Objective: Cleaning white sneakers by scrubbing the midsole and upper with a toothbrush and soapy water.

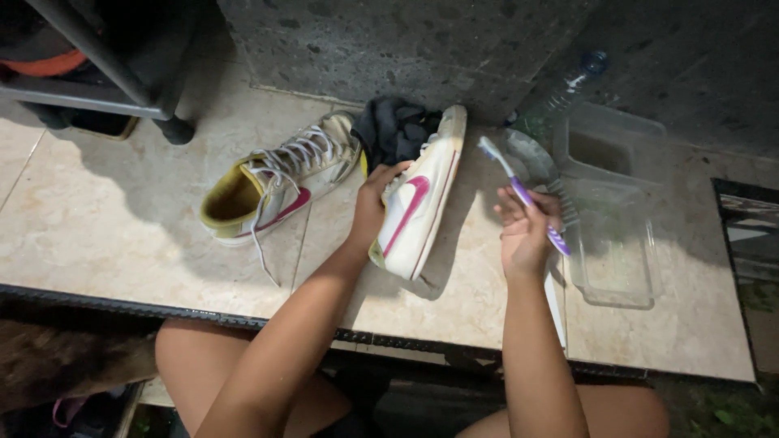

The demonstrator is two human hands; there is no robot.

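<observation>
Now | left hand point(372, 207) grip grasping white sneaker point(418, 203), toe hidden | right hand point(526, 231) grip clenched on toothbrush point(519, 191)

**Occlusions and unclear regions**

Left hand point(372, 204) covers part of the held sneaker's point(415, 212) upper. Dark cloth point(395, 130) hides its heel opening. Right hand point(523, 234) conceals the toothbrush point(519, 191) mid-handle. Plastic bottle point(564, 93) fades into shadow. Dark rack point(97, 73) cut by the top-left edge; contents indistinct.
</observation>
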